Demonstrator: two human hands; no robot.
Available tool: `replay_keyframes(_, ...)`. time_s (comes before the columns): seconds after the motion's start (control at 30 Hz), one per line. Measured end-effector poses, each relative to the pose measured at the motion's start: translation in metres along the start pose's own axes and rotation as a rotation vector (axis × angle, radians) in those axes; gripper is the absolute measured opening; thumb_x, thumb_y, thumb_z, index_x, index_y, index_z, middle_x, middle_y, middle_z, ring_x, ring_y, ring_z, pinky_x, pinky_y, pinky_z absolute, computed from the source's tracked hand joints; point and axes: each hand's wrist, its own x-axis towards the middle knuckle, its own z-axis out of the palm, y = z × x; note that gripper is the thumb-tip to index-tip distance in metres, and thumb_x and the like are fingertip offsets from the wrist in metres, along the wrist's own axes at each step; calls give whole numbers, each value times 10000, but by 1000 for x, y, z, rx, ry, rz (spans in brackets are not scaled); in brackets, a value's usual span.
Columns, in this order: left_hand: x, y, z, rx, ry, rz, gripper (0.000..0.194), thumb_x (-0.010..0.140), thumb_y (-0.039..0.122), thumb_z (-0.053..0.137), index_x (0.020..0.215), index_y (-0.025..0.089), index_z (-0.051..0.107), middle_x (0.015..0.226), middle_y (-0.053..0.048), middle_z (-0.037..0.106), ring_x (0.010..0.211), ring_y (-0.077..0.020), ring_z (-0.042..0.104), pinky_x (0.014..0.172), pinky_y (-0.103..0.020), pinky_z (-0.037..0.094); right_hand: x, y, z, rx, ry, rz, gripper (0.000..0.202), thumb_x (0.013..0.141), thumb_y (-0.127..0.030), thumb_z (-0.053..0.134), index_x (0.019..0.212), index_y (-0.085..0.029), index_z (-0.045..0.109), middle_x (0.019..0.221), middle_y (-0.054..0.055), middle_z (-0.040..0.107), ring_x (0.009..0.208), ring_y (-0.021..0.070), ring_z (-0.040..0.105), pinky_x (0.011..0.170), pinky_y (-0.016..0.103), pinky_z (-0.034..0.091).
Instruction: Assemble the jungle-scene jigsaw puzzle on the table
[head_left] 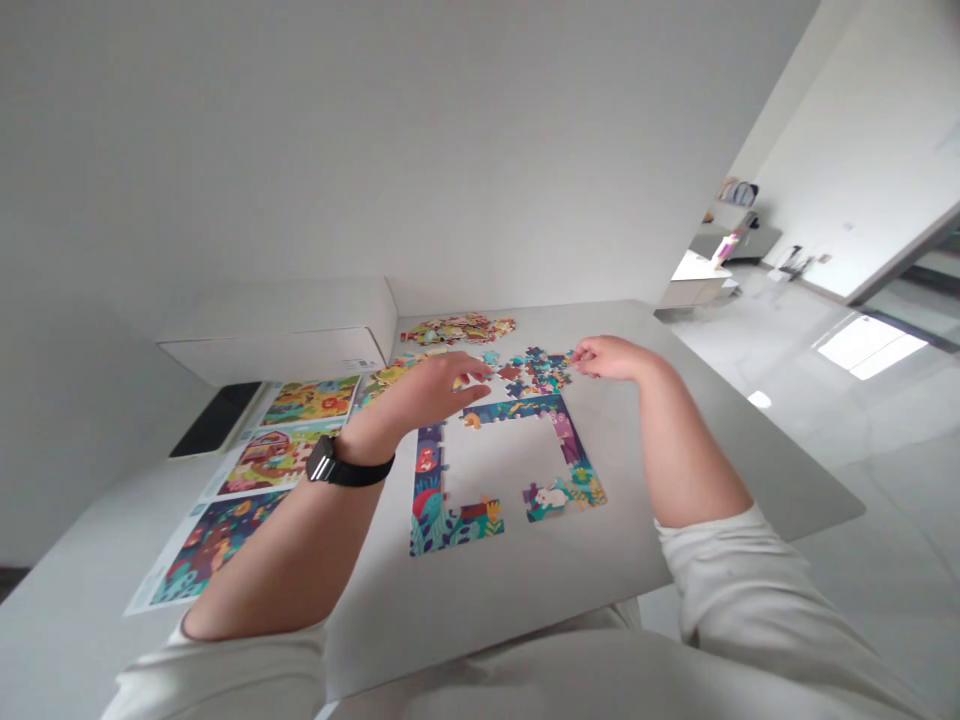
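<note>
Pale table [420, 610] bore a puzzle border [429, 470] (gapped along its near side, I saw). Loose pieces [541, 372] lay just beyond. Left hand [439, 386], thumb parted from fingers, visibly gripped nothing near them; right hand [609, 357] bunched fingertips at their right edge, hold unclear.

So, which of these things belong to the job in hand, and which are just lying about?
In the job:
part-built puzzle border
loose pieces near the right hand
probably the dark printed picture, whose colours match

Just lying about, it seems:
white box
dark flat object
pile of warmer-coloured pieces at the back
</note>
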Motion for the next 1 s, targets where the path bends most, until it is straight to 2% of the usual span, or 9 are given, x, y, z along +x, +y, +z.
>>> replay_keyframes(0.1,17,-3,-1,-42,18,-25,417,1014,543,587,1249,250,768,1181,-79,791,1040,-241,741,942,-361,580,24,12,3,48,142,105,251,966,-227,661,1181,-158,772,890,66,813,717,168,708,685,245,496)
replay_keyframes(0.17,26,-6,0,-52,14,-28,415,1017,537,586,1252,249,770,1165,-79,793,1032,-241,743,939,-359,581,42,20,10,25,265,156,241,968,-220,660,1164,-167,792,978,87,827,812,193,744,765,266,526)
replay_keyframes(0.23,34,-11,3,-40,-3,-31,414,1015,533,589,1254,247,770,1160,-79,795,1033,-245,744,944,-365,581,59,28,18,-22,329,169,244,959,-205,674,1161,-176,807,1101,109,826,964,220,762,864,288,540)
replay_keyframes(0.3,41,-17,5,-26,-17,-32,414,1009,535,593,1247,246,770,1161,-78,798,1030,-248,746,944,-369,582,74,33,25,-68,305,150,303,933,-180,703,1219,-181,801,1177,120,815,1060,237,754,930,305,541)
replay_keyframes(0.43,47,-28,7,-19,-25,-13,432,1014,558,570,1241,247,768,1189,-81,794,1055,-252,740,956,-376,579,94,38,32,-152,154,83,467,858,-167,808,1322,-212,775,1256,125,789,1125,256,735,983,320,541)
replay_keyframes(0.6,40,-41,12,-5,-39,-30,395,1018,533,577,1236,265,768,1183,-72,792,1055,-243,738,969,-381,576,107,42,34,-236,15,-11,442,747,-202,923,1177,-249,832,1302,128,749,1171,300,706,998,335,527)
replay_keyframes(0.83,34,-55,21,-6,-87,-36,404,1008,518,604,1293,270,748,1256,-78,776,1144,-264,722,1024,-411,553,113,53,40,-211,66,-39,438,750,-192,903,1172,-212,786,1252,116,755,1094,253,709,918,303,522)
replay_keyframes(1.0,37,-57,24,-32,-81,-51,400,1006,517,611,1284,267,756,1230,-77,785,1108,-259,732,985,-397,562,112,55,37,-2,96,1,229,863,-171,791,1089,-187,760,1051,72,794,920,193,715,826,281,534)
